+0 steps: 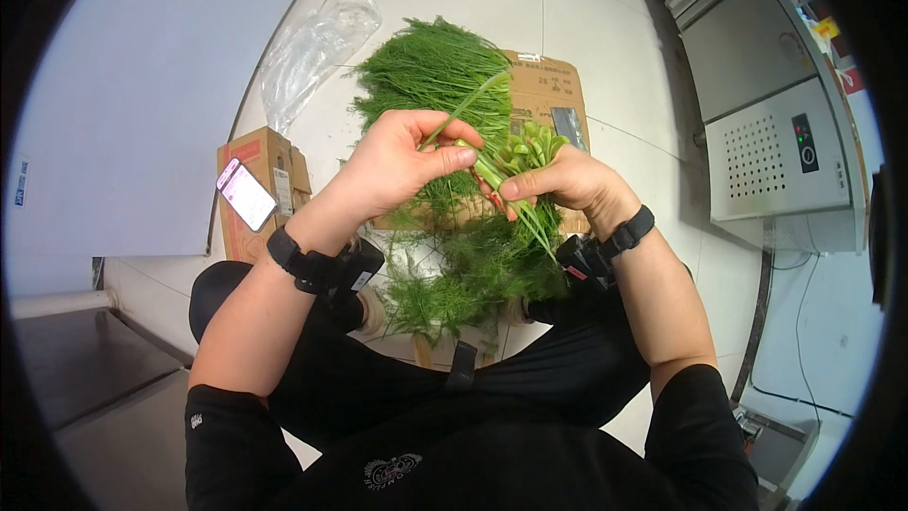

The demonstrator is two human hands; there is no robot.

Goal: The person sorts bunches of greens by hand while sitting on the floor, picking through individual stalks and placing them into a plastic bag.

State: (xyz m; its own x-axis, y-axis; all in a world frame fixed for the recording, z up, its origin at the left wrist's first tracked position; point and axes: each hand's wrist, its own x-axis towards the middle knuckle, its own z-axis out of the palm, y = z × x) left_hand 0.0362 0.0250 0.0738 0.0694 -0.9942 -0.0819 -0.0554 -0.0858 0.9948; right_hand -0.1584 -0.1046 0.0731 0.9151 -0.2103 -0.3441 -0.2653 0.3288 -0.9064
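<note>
My right hand (582, 181) is closed around a bunch of feathery herb stalks, likely dill or fennel, with the pale cut stem ends (530, 147) bunched above the thumb. Between the thumb and fingers of my left hand (404, 156) is the tip of a thick green stalk (489, 170), which runs across to my right thumb. A thin, bent stem (468, 101) sticks up from my left fingers. Something red (494, 199) shows below the bunch, mostly hidden by my fingers. Beyond my hands lies a large pile of the same herb (433, 74), stems pointing right.
The pile rests partly on flattened cardboard (550, 81), with a dark flat object (567, 126) on it. Loose fronds (475, 277) lie between my feet. A phone (246, 195) rests on a cardboard box (241, 149) at left, near a clear plastic bag (312, 50). A steel appliance (759, 156) stands right.
</note>
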